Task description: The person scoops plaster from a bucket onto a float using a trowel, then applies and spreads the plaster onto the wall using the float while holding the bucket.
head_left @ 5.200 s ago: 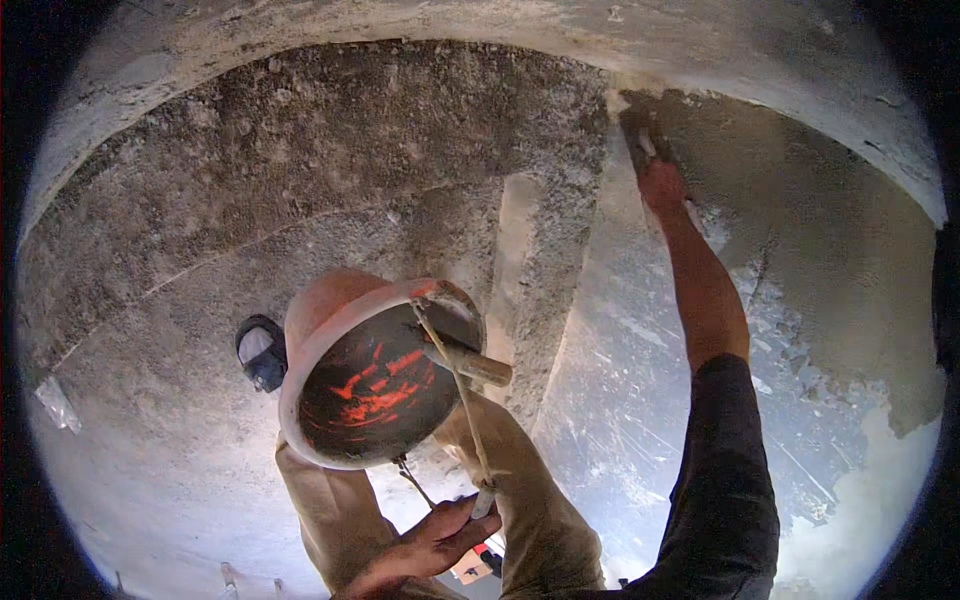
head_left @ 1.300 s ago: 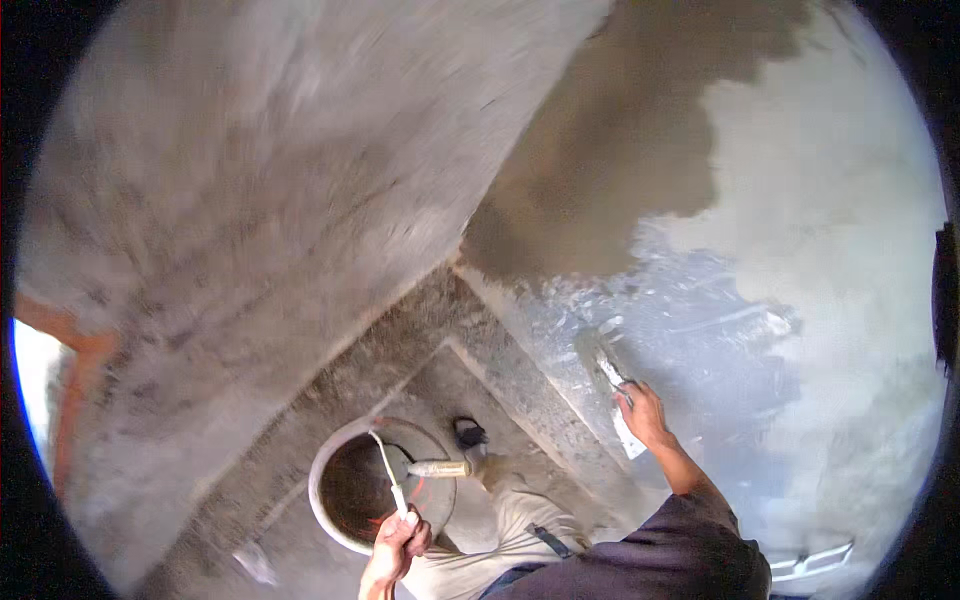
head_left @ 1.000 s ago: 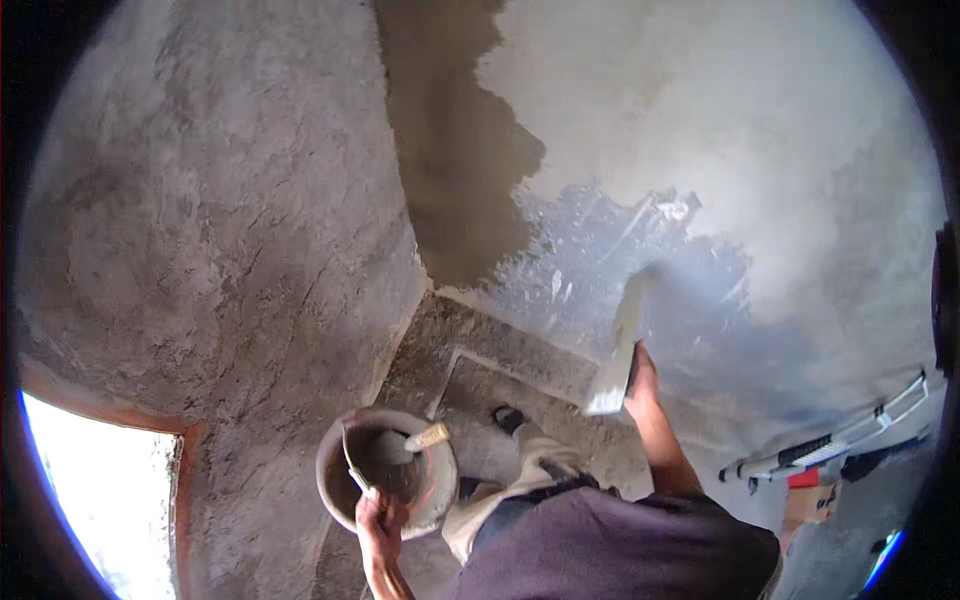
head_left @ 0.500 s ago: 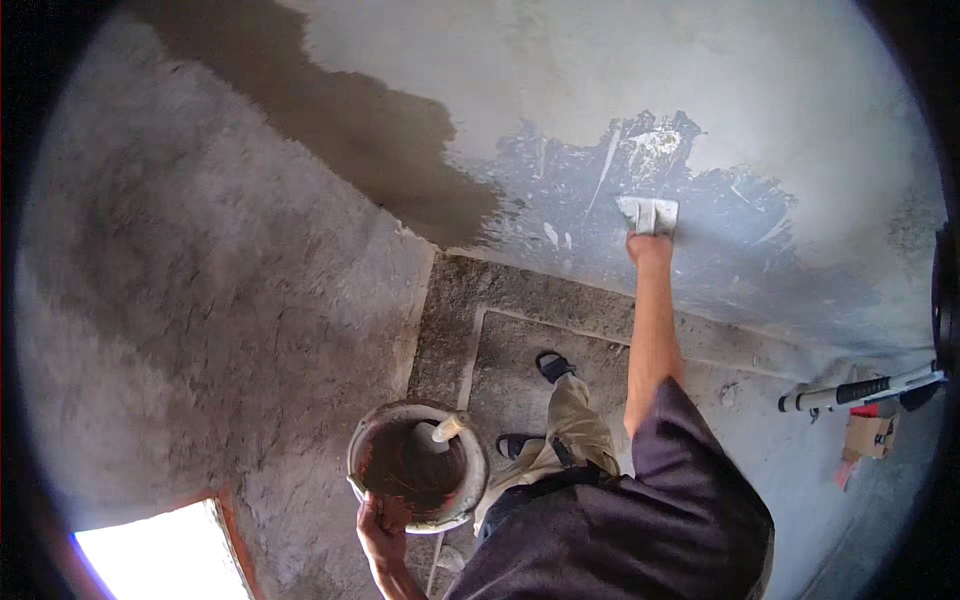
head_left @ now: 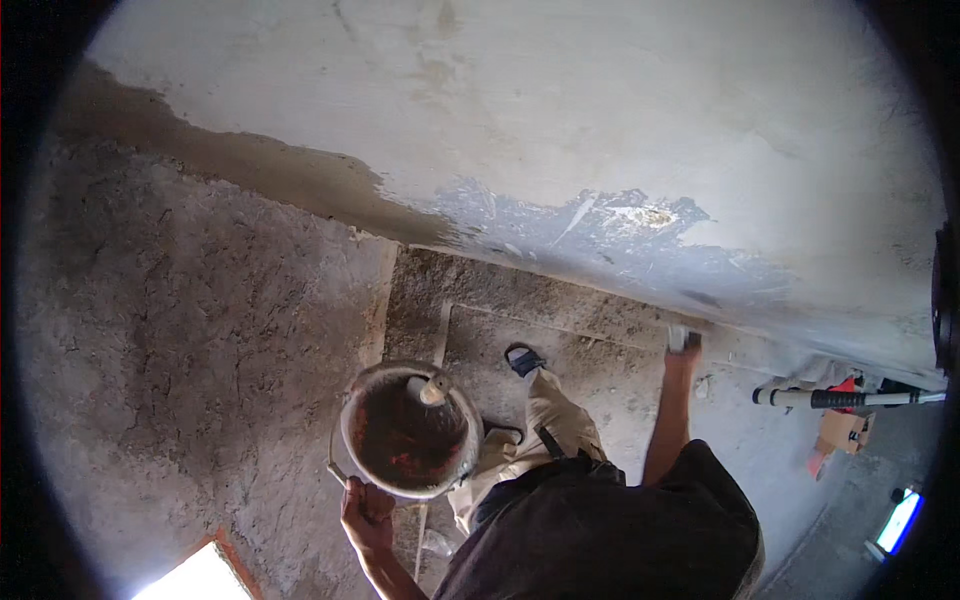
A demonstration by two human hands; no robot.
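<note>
My left hand [head_left: 366, 505] grips the rim and wire handle of a round bucket [head_left: 408, 432], orange inside and smeared with mortar. A tool with a pale wooden handle [head_left: 432, 389] stands in it. My right arm reaches down and forward, and my right hand [head_left: 684, 352] holds a flat plastering trowel [head_left: 683, 338] low at the foot of the plastered wall [head_left: 560, 130]. Wet grey plaster marks the wall just above the hand. My legs in beige trousers and a dark sandal [head_left: 523, 358] show below me.
A rough unplastered wall [head_left: 180, 330] stands to the left, meeting the other wall at a corner. A long pole [head_left: 840, 398] with a dark grip, a small cardboard box [head_left: 842, 430] and red items lie on the floor at right. Bright light shows at lower left.
My right hand with the trowel has dropped from the wet grey patch on the wall to the wall's foot. The view has tipped further down. My left hand keeps hold of the bucket.
</note>
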